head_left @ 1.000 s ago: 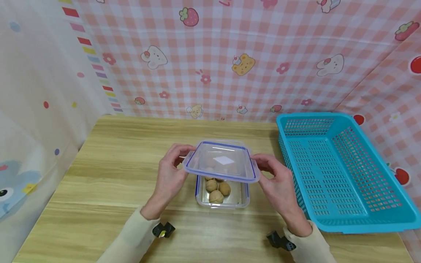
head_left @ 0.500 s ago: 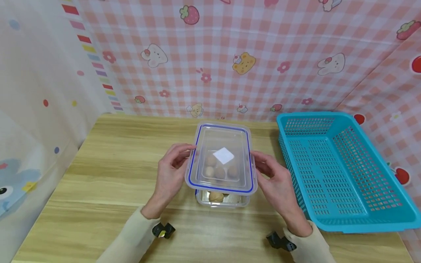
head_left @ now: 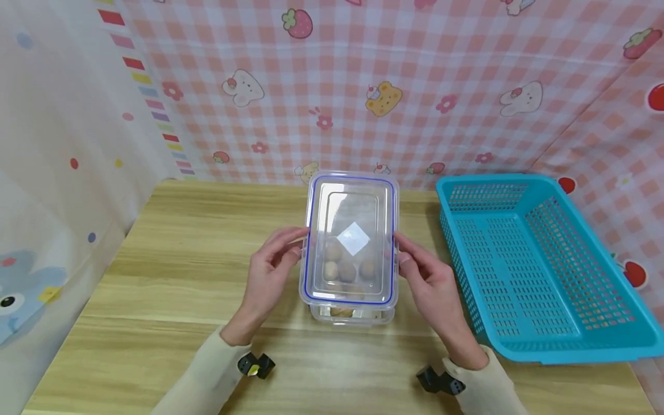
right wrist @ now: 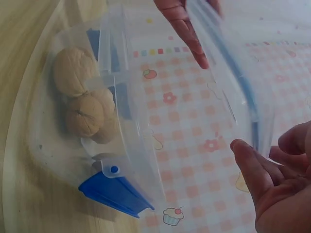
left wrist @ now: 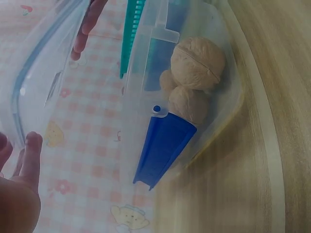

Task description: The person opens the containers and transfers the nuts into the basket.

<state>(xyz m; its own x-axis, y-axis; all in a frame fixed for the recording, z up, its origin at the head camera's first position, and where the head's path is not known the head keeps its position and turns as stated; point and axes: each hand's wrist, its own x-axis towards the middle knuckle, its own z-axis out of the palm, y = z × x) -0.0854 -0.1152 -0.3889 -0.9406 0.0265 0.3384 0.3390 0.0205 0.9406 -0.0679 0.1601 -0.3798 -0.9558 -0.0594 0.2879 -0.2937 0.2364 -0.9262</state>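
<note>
At the right end of the surface, beyond my right hand [head_left: 436, 282], sits a blue plastic basket [head_left: 519, 276] with slotted walls and floor. Black gadgets [head_left: 256, 365] are fixed at both my wrists, by the cuffs of my pale sleeves [head_left: 204, 374]. From above, the see-through lid [head_left: 344, 213] stands between me and most of the box [head_left: 358, 321], leaving a strip of its near end in sight.

I have the lid by its two long sides: my left hand [head_left: 267, 282] pinches one edge between thumb and fingers, and my right hand pinches the other. The lid is directly between my hands, with a blue line running round it and a white diamond label [head_left: 354, 238] on top. Seen from my wrists, there is a gap between lid and box. The box sits below the lid, holding several walnuts [left wrist: 198, 63] bunched together, and some show blurred through the lid. A blue clip [left wrist: 164, 150] is swung outward from the box in the left wrist view.

The surface [head_left: 181, 288] is pale wood with long streaky grain. Behind it hangs a pink checked cloth [head_left: 342, 75] printed with bears, strawberries and flowers; at my left is a whitish cloth [head_left: 46, 190] with coloured dots.
</note>
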